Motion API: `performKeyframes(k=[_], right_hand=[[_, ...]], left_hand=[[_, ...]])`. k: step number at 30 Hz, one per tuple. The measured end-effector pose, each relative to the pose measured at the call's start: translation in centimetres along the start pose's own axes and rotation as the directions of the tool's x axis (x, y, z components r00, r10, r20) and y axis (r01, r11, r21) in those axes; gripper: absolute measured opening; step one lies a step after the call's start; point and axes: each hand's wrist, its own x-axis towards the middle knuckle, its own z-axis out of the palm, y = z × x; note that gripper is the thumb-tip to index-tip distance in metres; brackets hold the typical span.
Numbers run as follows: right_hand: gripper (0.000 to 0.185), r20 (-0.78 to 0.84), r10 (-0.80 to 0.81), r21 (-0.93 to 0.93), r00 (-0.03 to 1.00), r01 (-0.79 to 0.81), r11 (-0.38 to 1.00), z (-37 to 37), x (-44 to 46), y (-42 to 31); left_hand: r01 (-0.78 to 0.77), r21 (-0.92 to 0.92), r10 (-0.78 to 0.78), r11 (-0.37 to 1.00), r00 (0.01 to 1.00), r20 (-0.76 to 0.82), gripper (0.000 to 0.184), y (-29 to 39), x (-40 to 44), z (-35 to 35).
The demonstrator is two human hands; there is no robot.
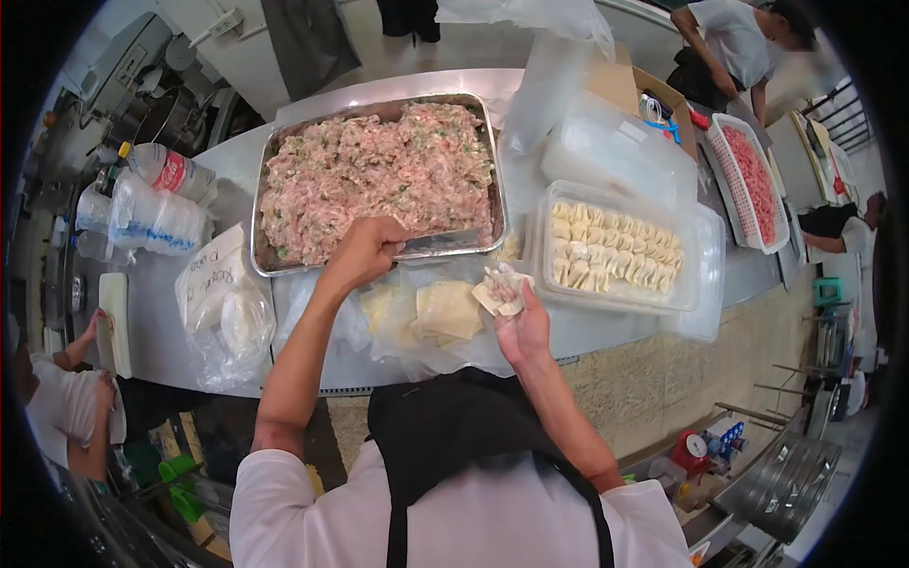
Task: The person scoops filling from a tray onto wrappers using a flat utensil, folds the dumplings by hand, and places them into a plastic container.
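My left hand point(365, 252) is closed round a flat metal spatula point(443, 242), whose blade lies over the near right rim of a steel tray point(258, 213). Minced meat point(379, 175) flecked with green fills that tray. On the fingers of my right hand point(524, 329) rests a dumpling wrapper point(499, 289) with a smear of meat on it. Between my forearms, a stack of square wrappers point(449, 310) lies on plastic sheeting. Right of my right hand, a clear plastic box point(606, 301) holds rows of folded dumplings point(615, 244).
Plastic bags point(225, 303) and bottles point(170, 173) stand on the left of the metal table point(317, 364). A lid point(620, 151), a cardboard box point(611, 80) and a white basket point(724, 180) of meat are at the right. Other people point(739, 43) work around the room.
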Motion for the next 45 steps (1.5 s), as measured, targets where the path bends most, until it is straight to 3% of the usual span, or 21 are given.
performKeyframes(k=[6,7,11,13,15,17,19,20,22,23,25,27,28,31,34,35,38,40,41,43,45], right_hand=[[0.049,-0.027,0.015,-0.041,1.0,-0.016,0.999,1.1,0.0,0.2],[0.049,-0.015,0.015,-0.049,1.0,-0.015,0.999,1.0,0.1,0.1],[0.046,-0.024,-0.001,-0.014,1.0,0.001,1.0,-0.2,1.0,0.4],[0.046,-0.026,-0.006,-0.002,1.0,0.006,1.0,-1.1,2.7,1.3],[0.043,-0.184,0.019,0.06,0.983,-0.008,0.998,-1.0,4.5,2.2],[0.042,-0.187,0.002,0.093,0.982,0.016,0.995,-0.4,5.4,2.5],[0.041,-0.197,-0.02,0.131,0.98,0.046,0.99,-0.2,5.8,2.5],[0.041,-0.198,-0.014,0.126,0.98,0.039,0.991,-0.3,5.7,2.4],[0.041,-0.213,-0.012,0.127,0.977,0.04,0.991,0.0,4.9,1.9],[0.042,-0.229,0.008,0.171,0.973,0.032,0.985,0.3,4.1,1.6],[0.042,-0.246,0.029,0.214,0.969,0.025,0.977,0.5,3.3,1.2],[0.044,-0.189,0.011,0.246,0.982,0.037,0.969,0.3,3.2,1.1],[0.044,-0.196,0.007,0.253,0.981,0.044,0.966,0.5,3.0,1.0],[0.044,-0.16,-0.038,0.173,0.986,0.066,0.983,1.5,2.0,1.0],[0.045,-0.045,-0.07,0.166,0.997,0.077,0.983,2.7,1.8,1.3],[0.045,-0.059,-0.061,0.156,0.996,0.07,0.985,2.9,1.9,1.2],[0.046,-0.045,-0.094,0.142,0.995,0.099,0.985,2.4,2.0,1.0],[0.046,-0.008,-0.115,0.12,0.993,0.115,0.986,2.6,1.5,0.7],[0.047,0.038,-0.128,0.12,0.991,0.122,0.985,2.8,1.3,0.7],[0.048,0.09,-0.14,0.118,0.986,0.129,0.985,3.0,1.1,0.3],[0.058,0.407,-0.097,0.11,0.908,0.057,0.992,2.6,1.2,-0.6]], left_hand=[[0.102,0.363,-0.125,0.926,0.991,0.04,0.028,1.2,2.2,3.3],[0.019,0.344,-0.02,0.939,1.0,-0.001,0.027,0.6,1.8,4.4],[0.047,0.327,-0.071,0.944,0.996,0.06,0.023,-0.5,1.0,4.8],[0.049,0.097,-0.057,0.994,0.995,0.084,0.029,0.4,0.7,3.2],[0.027,0.064,-0.032,0.998,0.997,0.073,0.031,-0.5,0.5,3.2],[0.009,0.031,-0.011,0.999,0.998,0.06,0.032,-1.2,0.1,3.2],[0.311,-0.159,-0.267,0.937,0.931,0.247,0.039,0.6,-0.6,2.1],[0.308,-0.157,-0.262,0.938,0.931,0.256,0.039,0.8,-1.1,2.3],[0.242,-0.28,-0.205,0.929,0.966,0.155,0.036,1.2,-2.7,3.2],[0.014,-0.189,-0.01,0.982,1.0,0.02,0.035,1.2,-3.7,4.2],[-0.003,-0.074,0.006,0.997,1.0,0.029,0.034,1.1,-5.7,6.0],[0.056,0.097,-0.064,0.994,0.995,0.074,0.032,2.6,-7.4,5.6],[0.05,0.098,-0.059,0.994,0.995,0.085,0.032,4.3,-7.9,4.4],[0.075,0.057,-0.066,0.996,0.987,-0.144,0.022,8.4,-8.7,2.4],[-0.042,0.086,0.055,0.995,0.985,-0.163,0.025,7.0,-8.3,4.8],[0.022,0.001,-0.022,1.0,0.997,-0.071,0.026,6.2,-8.5,4.7],[0.093,0.097,-0.084,0.991,0.992,-0.096,0.029,8.5,-9.5,2.1],[0.059,0.012,-0.057,0.998,0.985,-0.163,0.024,9.1,-9.0,2.9],[0.022,-0.064,-0.037,0.998,0.971,-0.238,0.019,9.3,-8.8,3.1],[0.064,-0.13,-0.087,0.989,0.98,-0.177,0.02,7.3,-8.3,4.6],[0.094,-0.187,-0.116,0.978,0.987,-0.108,0.022,6.5,-7.9,4.5]])
